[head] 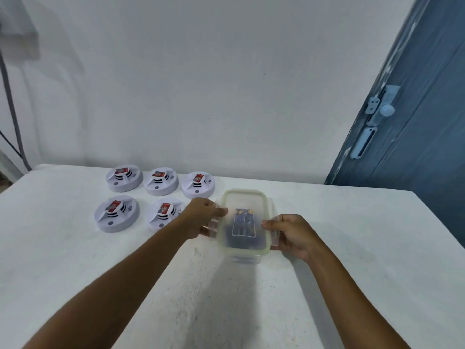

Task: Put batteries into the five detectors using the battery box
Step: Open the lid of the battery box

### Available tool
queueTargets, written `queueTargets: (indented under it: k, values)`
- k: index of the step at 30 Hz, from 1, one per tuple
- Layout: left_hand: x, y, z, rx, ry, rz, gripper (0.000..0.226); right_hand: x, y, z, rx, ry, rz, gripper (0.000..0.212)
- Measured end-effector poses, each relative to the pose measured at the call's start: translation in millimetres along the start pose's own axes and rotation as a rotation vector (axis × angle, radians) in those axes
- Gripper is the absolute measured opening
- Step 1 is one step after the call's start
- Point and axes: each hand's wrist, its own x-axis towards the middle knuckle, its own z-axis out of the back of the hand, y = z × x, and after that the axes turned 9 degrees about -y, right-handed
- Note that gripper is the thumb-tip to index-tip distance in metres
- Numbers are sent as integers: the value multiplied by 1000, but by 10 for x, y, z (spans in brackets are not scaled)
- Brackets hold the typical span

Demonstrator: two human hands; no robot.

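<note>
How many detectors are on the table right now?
5, all left of the battery box: back row of three, front row of two. The left hand partly covers the front right one.

A clear battery box (243, 222) with its pale-green-rimmed lid on sits between both hands. Five white round detectors (161, 181), red batteries fitted, lie beyond the left hand (201, 217).

Single head-worn view, looking forward and down over a white table (75, 248) from close above. Wide-angle, with both forearms reaching in from the bottom edge; white wall (201, 84) ahead, blue door (415, 147) at right.
</note>
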Motion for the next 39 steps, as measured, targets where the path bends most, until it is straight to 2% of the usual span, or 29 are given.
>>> queueTargets:
  k: [10, 15, 18, 21, 24, 26, 28, 31, 34, 35, 37, 38, 39]
  values:
    - [334, -187, 55, -33, -135, -47, 19, 328, 230, -206, 32, -58, 13, 19]
    - [386, -240, 72, -28, -127, -31, 20, 350, 262, -247, 57, -64, -14, 14]
    - [368, -240, 77, 79, -153, -42, 27, 305, 269, -270, -4, -106, 5, 15]
    - [328, -349, 122, 258, -235, -165, 28, 177, 427, -280, -31, -106, 68, 20]
    - [205, -560, 215, 304, -288, -253, 38, -21, 720, -316, 132, 13, 157, 14]
    - [68, -684, 231, 304, -345, -378, 40, -193, 914, -406, 149, 23, 282, 21]
    - [-168, -801, 157, 70, -246, -411, 39, -378, 1022, -540, 83, -39, 424, 25]
    - [-416, -948, 45, -237, 76, -243, 51, -609, 1099, -740, -87, -53, 597, 18]
    - [-363, -929, 53, -475, 202, -202, 36, -702, 1096, -766, -144, -43, 644, 10]
    - [-323, -906, 74, -558, 215, -174, 29, -696, 1088, -733, -140, -124, 695, 7]
    - [-247, -829, 109, -704, 243, -107, 23, -598, 1058, -576, -312, -414, 866, 12]
    - [-219, -802, 98, -750, 260, -79, 21, -524, 1026, -466, -416, -542, 896, 21]
    - [-200, -767, 92, -767, 278, -57, 22, -441, 991, -363, -462, -579, 833, 31]
